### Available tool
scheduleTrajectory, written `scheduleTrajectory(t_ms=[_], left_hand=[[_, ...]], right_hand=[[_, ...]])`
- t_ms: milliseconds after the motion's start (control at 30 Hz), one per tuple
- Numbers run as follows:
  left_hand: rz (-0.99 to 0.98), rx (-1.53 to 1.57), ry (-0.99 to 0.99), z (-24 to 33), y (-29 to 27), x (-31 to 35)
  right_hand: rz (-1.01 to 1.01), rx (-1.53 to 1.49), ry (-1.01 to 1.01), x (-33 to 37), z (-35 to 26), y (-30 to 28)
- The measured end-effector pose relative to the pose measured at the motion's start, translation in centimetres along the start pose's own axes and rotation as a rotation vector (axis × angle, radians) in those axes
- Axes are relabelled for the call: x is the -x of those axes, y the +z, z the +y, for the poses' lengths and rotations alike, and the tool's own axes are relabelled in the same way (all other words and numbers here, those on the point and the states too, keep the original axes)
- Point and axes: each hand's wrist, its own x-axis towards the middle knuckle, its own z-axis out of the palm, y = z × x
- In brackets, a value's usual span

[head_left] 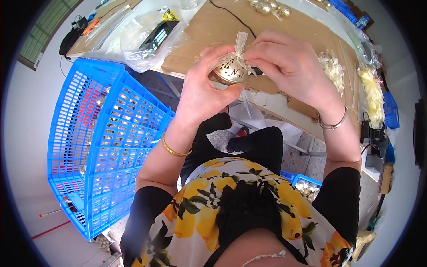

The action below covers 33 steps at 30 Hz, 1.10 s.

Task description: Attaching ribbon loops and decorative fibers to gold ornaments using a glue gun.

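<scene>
My left hand (198, 91) is closed around a round, shiny gold bell ornament (231, 73) with small cut-outs and dark lettering, held up over the table's near edge. A sheer cream ribbon (240, 43) is tied at its top, one loop standing upright. Thumb and fingers of my right hand (284, 62) pinch the ribbon close to the knot. The exact grip on the ribbon end is partly hidden by the fingers.
Cardboard (200, 33) covers the table. More gold ornaments (271, 8) lie at its far side, and bunches of cream ribbon (331, 71) at the right. A tall blue crate (124, 138) of ornaments stands left, beside a plastic bag (142, 53). Another blue crate (289, 175) sits low right.
</scene>
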Motion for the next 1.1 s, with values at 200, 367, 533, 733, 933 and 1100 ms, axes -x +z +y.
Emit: scheduleTrajectory(t_ms=[200,367,533,733,933,1100], left_hand=[[0.004,-0.042,0.076,-0.27,0.32,0.02],[0.001,-0.079,0.073,-0.25,0.37,0.05],[0.010,-0.083,0.032,-0.01,0.34,0.17],[0.001,-0.102,-0.007,0.50,0.15,0.35],[-0.008,-0.079,-0.020,0.47,0.01,0.47],[0.005,-0.055,-0.010,0.39,0.07,0.41]], right_hand=[[-0.052,0.064,0.019,0.10,0.13,-0.09],[-0.063,0.033,-0.013,0.08,0.06,-0.15],[-0.082,0.046,-0.019,0.05,0.07,-0.23],[-0.106,0.054,-0.051,-0.13,0.03,-0.37],[-0.118,0.086,-0.095,-0.35,0.25,-0.52],[-0.102,0.128,-0.071,-0.49,0.11,-0.48]])
